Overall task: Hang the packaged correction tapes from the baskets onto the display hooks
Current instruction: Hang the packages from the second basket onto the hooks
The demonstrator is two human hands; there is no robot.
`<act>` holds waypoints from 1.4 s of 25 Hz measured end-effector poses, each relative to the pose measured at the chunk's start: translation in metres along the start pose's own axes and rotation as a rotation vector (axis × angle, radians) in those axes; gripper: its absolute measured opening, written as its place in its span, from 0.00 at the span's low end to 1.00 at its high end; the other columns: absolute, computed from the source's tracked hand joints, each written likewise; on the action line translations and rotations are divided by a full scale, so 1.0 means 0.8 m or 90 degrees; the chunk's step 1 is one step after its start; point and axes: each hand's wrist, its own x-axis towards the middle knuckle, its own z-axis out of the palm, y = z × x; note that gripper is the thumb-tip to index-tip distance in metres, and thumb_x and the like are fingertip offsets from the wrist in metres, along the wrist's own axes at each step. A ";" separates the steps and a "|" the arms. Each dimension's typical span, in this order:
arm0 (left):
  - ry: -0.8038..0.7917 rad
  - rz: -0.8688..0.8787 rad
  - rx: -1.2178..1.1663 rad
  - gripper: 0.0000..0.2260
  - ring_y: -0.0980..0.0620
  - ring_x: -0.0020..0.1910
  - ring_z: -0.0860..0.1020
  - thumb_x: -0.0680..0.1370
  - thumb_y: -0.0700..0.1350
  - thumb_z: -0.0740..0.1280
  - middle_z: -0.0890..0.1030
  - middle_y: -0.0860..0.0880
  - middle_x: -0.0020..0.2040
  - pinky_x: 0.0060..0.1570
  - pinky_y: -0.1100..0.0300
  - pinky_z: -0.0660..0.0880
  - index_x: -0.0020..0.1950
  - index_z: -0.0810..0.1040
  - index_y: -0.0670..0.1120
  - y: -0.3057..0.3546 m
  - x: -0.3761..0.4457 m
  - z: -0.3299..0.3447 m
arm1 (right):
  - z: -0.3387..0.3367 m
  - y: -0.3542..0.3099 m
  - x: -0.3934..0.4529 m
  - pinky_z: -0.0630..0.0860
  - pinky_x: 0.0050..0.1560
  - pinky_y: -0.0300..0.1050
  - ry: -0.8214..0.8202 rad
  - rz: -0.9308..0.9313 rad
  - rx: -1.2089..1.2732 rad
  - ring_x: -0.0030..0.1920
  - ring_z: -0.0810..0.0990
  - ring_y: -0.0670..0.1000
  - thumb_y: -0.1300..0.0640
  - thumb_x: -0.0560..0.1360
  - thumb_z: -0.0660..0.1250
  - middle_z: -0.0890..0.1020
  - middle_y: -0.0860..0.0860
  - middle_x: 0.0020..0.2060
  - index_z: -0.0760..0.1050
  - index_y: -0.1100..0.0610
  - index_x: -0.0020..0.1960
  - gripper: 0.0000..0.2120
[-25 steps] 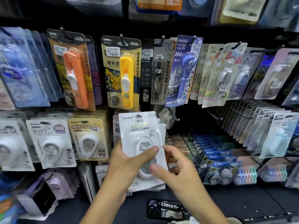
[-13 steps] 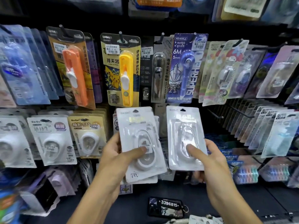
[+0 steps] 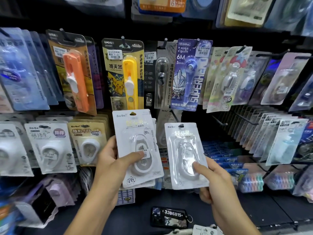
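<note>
My left hand (image 3: 111,160) grips a small stack of white correction tape packs (image 3: 135,133), thumb across the front blister, held upright in front of the display. My right hand (image 3: 215,182) holds a single white correction tape pack (image 3: 183,150) upright, thumb pressed on its clear blister. That pack stands just right of the stack and a little lower. Behind and between the two packs an identical white pack hangs on a display hook (image 3: 173,116). An empty black hook (image 3: 220,120) juts out further right. No basket is in view.
Rows of hanging packs fill the wall: orange (image 3: 76,78) and yellow (image 3: 129,77) clip pushers above, white tape packs (image 3: 50,146) at left, more packs at right. A dark shelf below carries a key tag (image 3: 170,217) and tape rolls (image 3: 251,182).
My right hand has drawn one pack off the stack and moved it rightward, then lowered it slightly. My left hand keeps hold of the remaining stack, nearly still.
</note>
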 end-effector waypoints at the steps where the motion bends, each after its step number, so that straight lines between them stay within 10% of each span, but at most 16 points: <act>1: -0.005 0.001 0.002 0.23 0.48 0.48 0.88 0.69 0.32 0.77 0.89 0.51 0.50 0.46 0.51 0.82 0.56 0.82 0.54 -0.002 0.000 0.001 | 0.004 0.000 0.011 0.64 0.22 0.39 0.005 0.008 0.009 0.23 0.70 0.49 0.59 0.78 0.69 0.84 0.50 0.37 0.80 0.46 0.62 0.15; 6: -0.062 -0.018 0.031 0.31 0.50 0.50 0.87 0.59 0.39 0.84 0.88 0.52 0.52 0.47 0.54 0.83 0.59 0.82 0.56 -0.009 0.000 0.002 | 0.032 0.007 0.033 0.82 0.51 0.49 0.015 -0.005 -0.057 0.55 0.84 0.52 0.57 0.77 0.71 0.79 0.46 0.61 0.70 0.45 0.68 0.22; 10: -0.131 -0.032 0.045 0.24 0.50 0.49 0.88 0.60 0.44 0.85 0.89 0.52 0.51 0.42 0.61 0.83 0.51 0.85 0.62 -0.015 0.002 0.008 | 0.058 0.012 0.017 0.82 0.48 0.42 -0.206 -0.006 -0.045 0.54 0.86 0.52 0.50 0.72 0.77 0.87 0.50 0.54 0.78 0.51 0.62 0.20; 18: -0.056 -0.091 -0.062 0.22 0.43 0.53 0.87 0.64 0.40 0.78 0.88 0.44 0.53 0.50 0.49 0.83 0.58 0.85 0.47 -0.011 0.007 0.003 | 0.022 -0.003 0.008 0.71 0.22 0.40 -0.030 -0.087 -0.014 0.33 0.83 0.48 0.55 0.78 0.70 0.87 0.52 0.46 0.81 0.44 0.57 0.10; 22: 0.024 -0.036 -0.043 0.17 0.47 0.53 0.87 0.71 0.37 0.75 0.88 0.49 0.53 0.57 0.47 0.79 0.57 0.84 0.50 0.001 0.010 -0.001 | 0.001 0.001 0.000 0.74 0.28 0.35 0.048 -0.157 -0.065 0.36 0.84 0.43 0.52 0.79 0.69 0.87 0.45 0.47 0.77 0.34 0.57 0.13; 27: 0.021 -0.017 -0.046 0.17 0.48 0.53 0.87 0.71 0.36 0.75 0.88 0.49 0.53 0.55 0.49 0.80 0.57 0.84 0.51 0.000 0.004 0.006 | 0.008 0.014 0.008 0.81 0.43 0.52 0.160 -0.217 -0.107 0.46 0.85 0.49 0.50 0.77 0.71 0.86 0.44 0.50 0.75 0.36 0.55 0.10; 35: -0.072 -0.007 -0.024 0.18 0.49 0.51 0.87 0.74 0.39 0.74 0.88 0.48 0.54 0.48 0.53 0.84 0.62 0.80 0.50 -0.013 0.013 0.030 | 0.043 0.015 0.028 0.82 0.52 0.46 -0.074 -0.113 -0.029 0.54 0.84 0.45 0.50 0.70 0.77 0.84 0.43 0.57 0.70 0.39 0.62 0.25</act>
